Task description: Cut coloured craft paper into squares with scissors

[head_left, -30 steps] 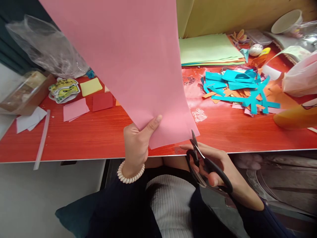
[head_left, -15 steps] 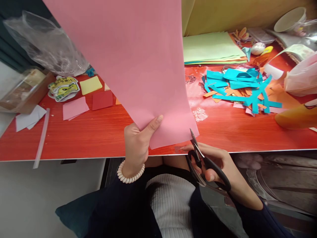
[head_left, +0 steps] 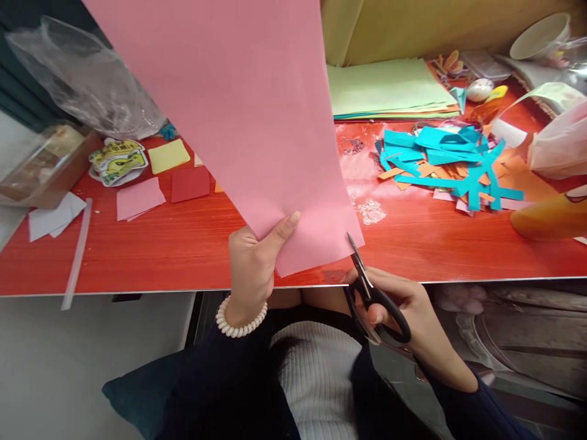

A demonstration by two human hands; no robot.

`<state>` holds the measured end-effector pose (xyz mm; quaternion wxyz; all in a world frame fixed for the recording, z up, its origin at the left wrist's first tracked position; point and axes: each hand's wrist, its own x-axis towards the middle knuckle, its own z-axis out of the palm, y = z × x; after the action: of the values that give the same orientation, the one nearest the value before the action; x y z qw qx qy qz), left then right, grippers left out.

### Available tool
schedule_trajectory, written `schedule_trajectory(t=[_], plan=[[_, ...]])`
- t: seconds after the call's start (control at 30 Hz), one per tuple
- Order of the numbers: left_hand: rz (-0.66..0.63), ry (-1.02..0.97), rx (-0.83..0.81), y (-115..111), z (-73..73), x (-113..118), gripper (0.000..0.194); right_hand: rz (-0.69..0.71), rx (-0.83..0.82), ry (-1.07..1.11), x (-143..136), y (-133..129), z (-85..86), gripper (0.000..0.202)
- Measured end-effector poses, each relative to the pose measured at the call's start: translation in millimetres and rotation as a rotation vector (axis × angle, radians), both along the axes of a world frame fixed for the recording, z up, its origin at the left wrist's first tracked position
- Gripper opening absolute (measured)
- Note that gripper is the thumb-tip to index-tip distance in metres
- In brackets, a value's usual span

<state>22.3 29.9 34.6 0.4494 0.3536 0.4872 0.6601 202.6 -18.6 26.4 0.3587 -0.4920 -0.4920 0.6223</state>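
Note:
A large pink paper sheet (head_left: 257, 134) is raised over the red table (head_left: 183, 263). My left hand (head_left: 259, 256) pinches its lower left edge, thumb on top, fingers hidden behind it. Black-handled scissors (head_left: 360, 269) are in my right hand (head_left: 403, 299), with thumb and fingers around the handles. Their blades lie at the sheet's lower right edge, near the corner, and look nearly closed.
Blue and orange paper strips (head_left: 454, 159) lie piled at the right, by an orange cylinder (head_left: 550, 215). Behind them is a stack of green paper (head_left: 389, 88). Small cards, a clear box (head_left: 43, 165) and a plastic bag (head_left: 101, 91) sit at the left.
My right hand and the scissors have moved slightly left, and the blades have come closer together. The sheet's right edge has shifted a little left. My left hand keeps its hold.

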Motion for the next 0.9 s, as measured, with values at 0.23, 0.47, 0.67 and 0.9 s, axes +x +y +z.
schedule_trajectory(t=[0.23,0.47,0.67,0.9], plan=[[-0.027,0.018,-0.027,-0.6,-1.6,-2.0,0.007,0.007,-0.020,0.112,-0.6,-3.2,-5.3,0.045],[-0.063,-0.007,-0.019,-0.2,-2.9,-3.4,0.007,0.009,-0.001,0.114,-0.3,-4.8,-9.5,0.037],[-0.109,-0.048,-0.017,1.7,-5.8,-6.1,0.011,0.004,0.054,0.087,-2.3,-4.7,-9.3,0.025],[-0.151,-0.010,-0.027,0.4,-6.8,-6.7,0.010,0.030,0.025,0.181,-0.7,-5.9,-16.0,0.033]])
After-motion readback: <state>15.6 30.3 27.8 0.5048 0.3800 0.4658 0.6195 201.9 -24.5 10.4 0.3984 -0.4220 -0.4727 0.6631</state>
